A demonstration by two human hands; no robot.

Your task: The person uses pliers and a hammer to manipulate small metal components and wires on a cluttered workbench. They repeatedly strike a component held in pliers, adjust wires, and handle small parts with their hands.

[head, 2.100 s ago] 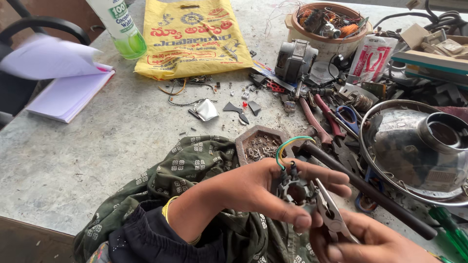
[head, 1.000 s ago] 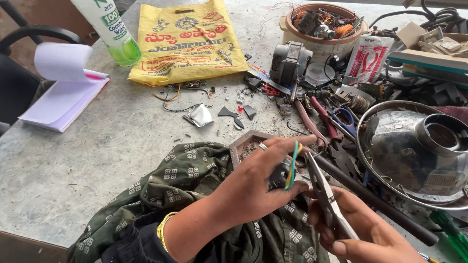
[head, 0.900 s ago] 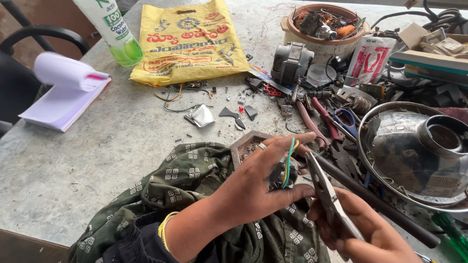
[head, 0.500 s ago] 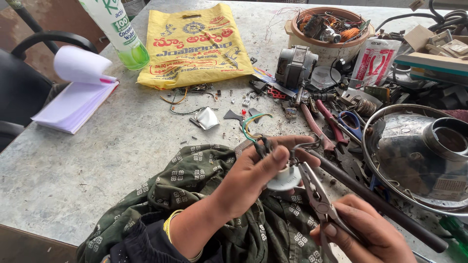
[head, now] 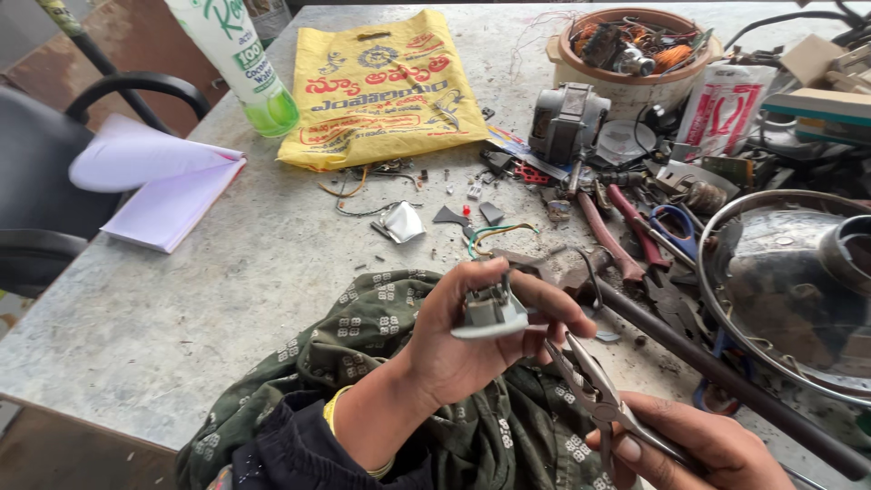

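My left hand (head: 476, 340) grips a small grey electrical part (head: 490, 313) with a flat white base, and green and yellow wires (head: 494, 234) curl up from it. My right hand (head: 699, 449) at the bottom right holds needle-nose pliers (head: 590, 386), whose tips point up toward the underside of the grey part. Both hands hover above a green patterned cloth (head: 363, 336) lying at the near edge of the grey table (head: 181, 308).
A yellow plastic bag (head: 381, 86), a green-and-white bottle (head: 240, 63) and an open notepad (head: 159, 186) lie at the back left. A bowl of parts (head: 626, 54), a small motor (head: 567, 118), red-handled pliers (head: 608, 236), a long dark rod (head: 726, 381) and a shiny metal dish (head: 798, 290) crowd the right.
My left hand has turned the grey part so its flat base faces the pliers. The pliers' tips have come up close under it. The view has shifted slightly.
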